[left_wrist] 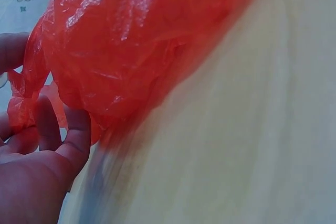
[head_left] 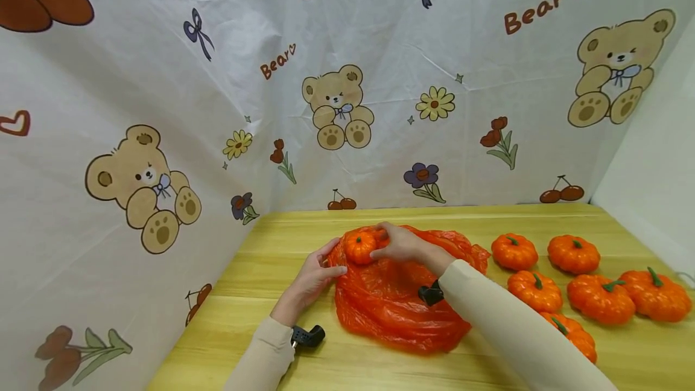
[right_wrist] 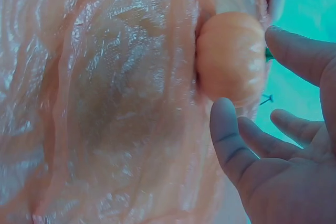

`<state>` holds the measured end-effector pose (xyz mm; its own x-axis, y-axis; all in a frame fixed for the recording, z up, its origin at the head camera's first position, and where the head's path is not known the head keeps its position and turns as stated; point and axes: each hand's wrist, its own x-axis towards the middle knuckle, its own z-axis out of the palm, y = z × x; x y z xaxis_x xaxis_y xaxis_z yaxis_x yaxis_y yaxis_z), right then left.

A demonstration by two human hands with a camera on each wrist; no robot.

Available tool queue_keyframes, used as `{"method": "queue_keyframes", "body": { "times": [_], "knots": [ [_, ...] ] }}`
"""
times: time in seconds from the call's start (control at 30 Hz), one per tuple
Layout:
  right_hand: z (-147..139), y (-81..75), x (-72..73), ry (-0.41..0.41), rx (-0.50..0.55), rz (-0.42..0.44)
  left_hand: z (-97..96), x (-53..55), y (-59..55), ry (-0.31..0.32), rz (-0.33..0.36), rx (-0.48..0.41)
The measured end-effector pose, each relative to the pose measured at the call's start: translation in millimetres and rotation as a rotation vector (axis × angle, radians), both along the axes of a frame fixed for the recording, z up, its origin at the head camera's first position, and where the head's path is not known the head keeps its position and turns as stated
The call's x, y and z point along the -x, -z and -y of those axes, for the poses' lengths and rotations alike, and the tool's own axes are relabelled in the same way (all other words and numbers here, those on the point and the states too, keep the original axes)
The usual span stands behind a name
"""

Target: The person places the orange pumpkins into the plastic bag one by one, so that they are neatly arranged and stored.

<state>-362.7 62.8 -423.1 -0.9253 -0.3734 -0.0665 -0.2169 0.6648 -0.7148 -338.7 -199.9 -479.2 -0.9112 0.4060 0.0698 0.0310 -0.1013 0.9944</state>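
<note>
Red bag (head_left: pixel 402 321), one pumpkin (head_left: pixel 359 248); six more pumpkins (head_left: pixel 601 300) lower right, sleeve (head_left: pixel 516 324) partly over one.
Right hand (head_left: pixel 400 244) parted loosely around the first; left hand (head_left: pixel 311 273) touching bag, grip unclear.

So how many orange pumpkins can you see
7: one pumpkin against the red bag, between the left hand and right hand; on the table at right, two at back, three midway, one in front, partly behind the right sleeve. The sleeve or bag may hide more.
</note>
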Motion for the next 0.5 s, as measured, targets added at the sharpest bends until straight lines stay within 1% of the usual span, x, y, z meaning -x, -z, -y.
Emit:
{"method": "queue_keyframes", "body": {
  "times": [0.23,0.37,0.5],
  "knots": [
    [-11,-14.2,-12.8,-0.069,0.011,-0.01,0.8,0.3,-0.1,-0.003,0.01,-0.011],
    [-21,-23.1,-23.1,-0.118,0.04,-0.022,1.3,0.2,0.1,0.002,0.007,-0.017],
    [-32,-30.9,-34.2,-0.147,0.07,-0.019,1.1,0.3,-0.6,0.0,0.007,-0.019]
  ]
}}
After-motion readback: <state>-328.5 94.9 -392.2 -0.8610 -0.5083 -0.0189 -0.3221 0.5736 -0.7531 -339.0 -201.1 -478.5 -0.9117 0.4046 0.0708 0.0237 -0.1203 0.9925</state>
